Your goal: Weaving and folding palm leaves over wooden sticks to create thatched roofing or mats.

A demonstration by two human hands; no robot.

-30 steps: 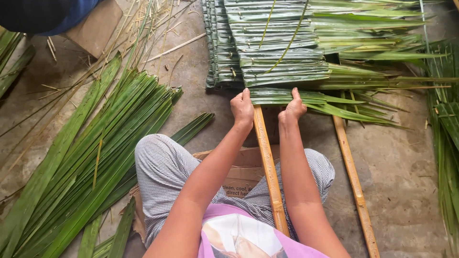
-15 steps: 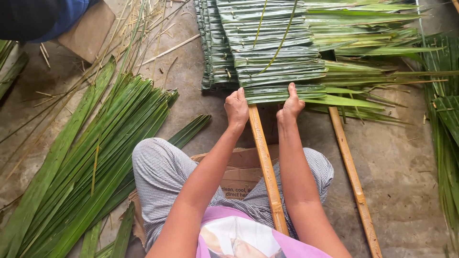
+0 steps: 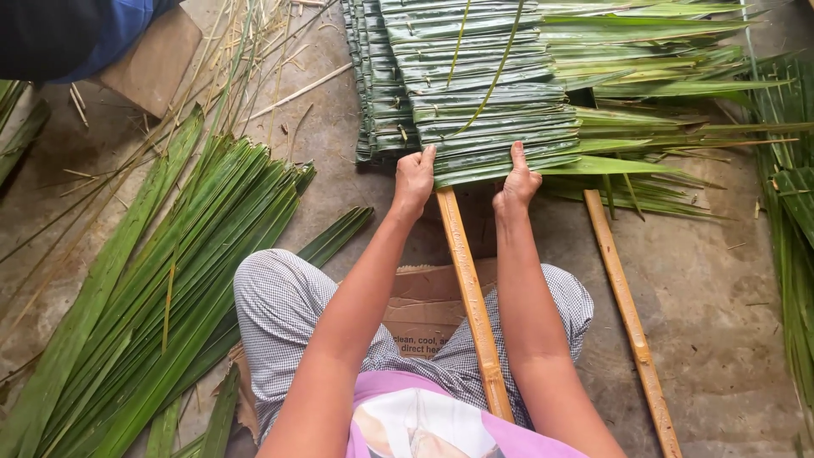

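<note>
A panel of folded green palm leaves [image 3: 483,93] lies across two long bamboo slats [image 3: 465,280] on the concrete floor. My left hand [image 3: 414,180] grips the left end of the nearest folded leaf [image 3: 483,166], just left of the middle slat. My right hand [image 3: 517,182] holds the same leaf to the right of that slat, thumb pressed on top. The leaf sits tight against the row behind it. The second bamboo slat [image 3: 626,305] runs parallel on the right.
A thick pile of loose long palm leaves [image 3: 161,288] lies at my left. More leaves [image 3: 793,246] lie along the right edge. I sit on flattened cardboard [image 3: 424,309]. A person in blue [image 3: 76,30] and a brown block [image 3: 153,55] are at the top left.
Both hands have pushed the nearest folded leaf away from me along the slat, closing the gap to the rows behind it.
</note>
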